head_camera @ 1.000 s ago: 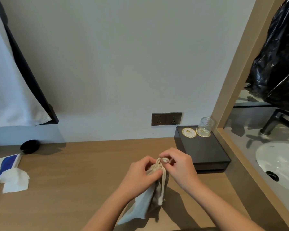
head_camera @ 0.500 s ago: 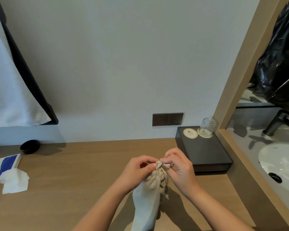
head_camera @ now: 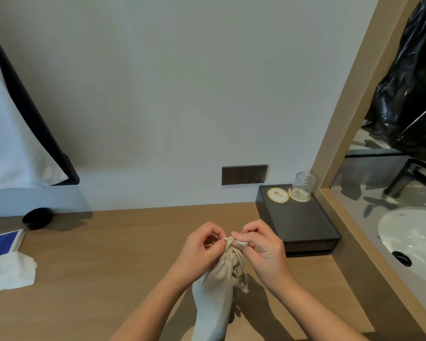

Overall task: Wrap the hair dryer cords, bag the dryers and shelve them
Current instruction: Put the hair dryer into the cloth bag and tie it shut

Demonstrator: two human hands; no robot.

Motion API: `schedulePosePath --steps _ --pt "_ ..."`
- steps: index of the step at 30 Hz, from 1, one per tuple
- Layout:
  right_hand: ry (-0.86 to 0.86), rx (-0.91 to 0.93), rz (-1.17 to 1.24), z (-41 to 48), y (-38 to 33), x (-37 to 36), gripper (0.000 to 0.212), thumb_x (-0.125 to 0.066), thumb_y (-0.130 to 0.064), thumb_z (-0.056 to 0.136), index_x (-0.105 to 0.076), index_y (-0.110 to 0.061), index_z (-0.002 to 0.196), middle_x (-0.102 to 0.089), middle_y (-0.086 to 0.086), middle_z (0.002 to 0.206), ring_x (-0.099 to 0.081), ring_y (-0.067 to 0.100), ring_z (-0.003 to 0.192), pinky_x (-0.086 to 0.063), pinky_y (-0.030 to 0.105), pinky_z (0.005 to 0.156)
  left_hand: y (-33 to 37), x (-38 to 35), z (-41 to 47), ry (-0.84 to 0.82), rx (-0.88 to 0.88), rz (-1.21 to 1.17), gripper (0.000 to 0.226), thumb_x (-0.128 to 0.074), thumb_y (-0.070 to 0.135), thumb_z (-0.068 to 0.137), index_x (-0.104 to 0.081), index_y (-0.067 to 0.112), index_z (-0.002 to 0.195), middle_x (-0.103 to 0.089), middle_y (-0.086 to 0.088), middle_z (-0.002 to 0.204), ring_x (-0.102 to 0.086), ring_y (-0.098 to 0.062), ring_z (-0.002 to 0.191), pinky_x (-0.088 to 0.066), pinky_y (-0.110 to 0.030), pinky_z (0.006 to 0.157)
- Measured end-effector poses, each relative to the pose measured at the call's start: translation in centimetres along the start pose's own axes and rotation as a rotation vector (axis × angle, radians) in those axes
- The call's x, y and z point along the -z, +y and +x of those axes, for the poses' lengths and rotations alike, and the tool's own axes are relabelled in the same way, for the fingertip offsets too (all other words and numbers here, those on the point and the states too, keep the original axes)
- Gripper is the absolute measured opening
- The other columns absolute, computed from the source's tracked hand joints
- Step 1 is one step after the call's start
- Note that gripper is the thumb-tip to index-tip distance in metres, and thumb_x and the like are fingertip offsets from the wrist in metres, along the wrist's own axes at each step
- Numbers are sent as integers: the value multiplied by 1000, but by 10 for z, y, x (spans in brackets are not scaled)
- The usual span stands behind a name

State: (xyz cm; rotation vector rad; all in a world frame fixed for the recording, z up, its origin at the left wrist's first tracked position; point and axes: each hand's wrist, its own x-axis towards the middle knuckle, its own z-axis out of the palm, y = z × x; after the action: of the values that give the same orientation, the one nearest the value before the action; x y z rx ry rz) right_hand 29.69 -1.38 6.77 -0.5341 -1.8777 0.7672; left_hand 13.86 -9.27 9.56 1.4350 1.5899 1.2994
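Note:
A beige cloth drawstring bag stands upright over the wooden counter, its neck gathered tight at the top. My left hand pinches the left side of the gathered neck. My right hand pinches the cloth at the right of the neck. The drawstring ends hang down the bag's right side. Whatever is inside the bag is hidden; no hair dryer shows.
A dark tray with an upturned glass and a round coaster sits at the right by the wall sockets. Tissues, a blue-and-white box and a black bowl lie left. A sink is far right.
The bag has swung from leaning left to standing upright. My hands have drawn slightly apart at the neck, and the neck is gathered tighter.

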Motion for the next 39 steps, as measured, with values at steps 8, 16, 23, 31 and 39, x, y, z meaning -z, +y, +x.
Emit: schedulePosePath --steps 8,16,23,31,39 --pt "16 -162 131 -10 -1 12 17 -71 -39 83 -78 -23 84 -58 -9 85 -61 17 80 -50 27 70 -11 27 -3 116 -88 271 15 -65 6 86 -64 20 83 -69 5 67 -67 -8 61 -56 -30 60" --pt "-66 -270 165 -10 -11 7 15 -76 -9 82 -77 -24 84 -58 -8 83 -59 15 78 -49 27 66 -3 17 1 267 24 96 28 -62 3 83 -63 29 73 -69 3 80 -63 -11 73 -52 -27 64" --pt "-111 -260 131 -13 -18 10 8 -74 -27 79 -72 -22 73 -59 -11 79 -57 12 74 -46 22 64 0 13 4 333 110 -129 21 -63 -6 85 -65 14 77 -70 -11 72 -59 -11 55 -48 -21 55" --pt "-149 -326 147 -14 -23 10 13 -73 -27 79 -67 -20 70 -59 -9 80 -56 11 74 -44 24 63 -4 14 1 375 52 176 17 -65 1 84 -66 16 79 -69 7 71 -64 -5 71 -48 -14 65" --pt "-99 -747 657 -5 -34 8 5 -68 -9 88 -65 -5 85 -71 6 94 -55 15 68 -43 25 53 19 4 7 278 472 -970 14 -42 3 99 -52 8 91 -71 -10 75 -68 -18 66 -52 -28 60"
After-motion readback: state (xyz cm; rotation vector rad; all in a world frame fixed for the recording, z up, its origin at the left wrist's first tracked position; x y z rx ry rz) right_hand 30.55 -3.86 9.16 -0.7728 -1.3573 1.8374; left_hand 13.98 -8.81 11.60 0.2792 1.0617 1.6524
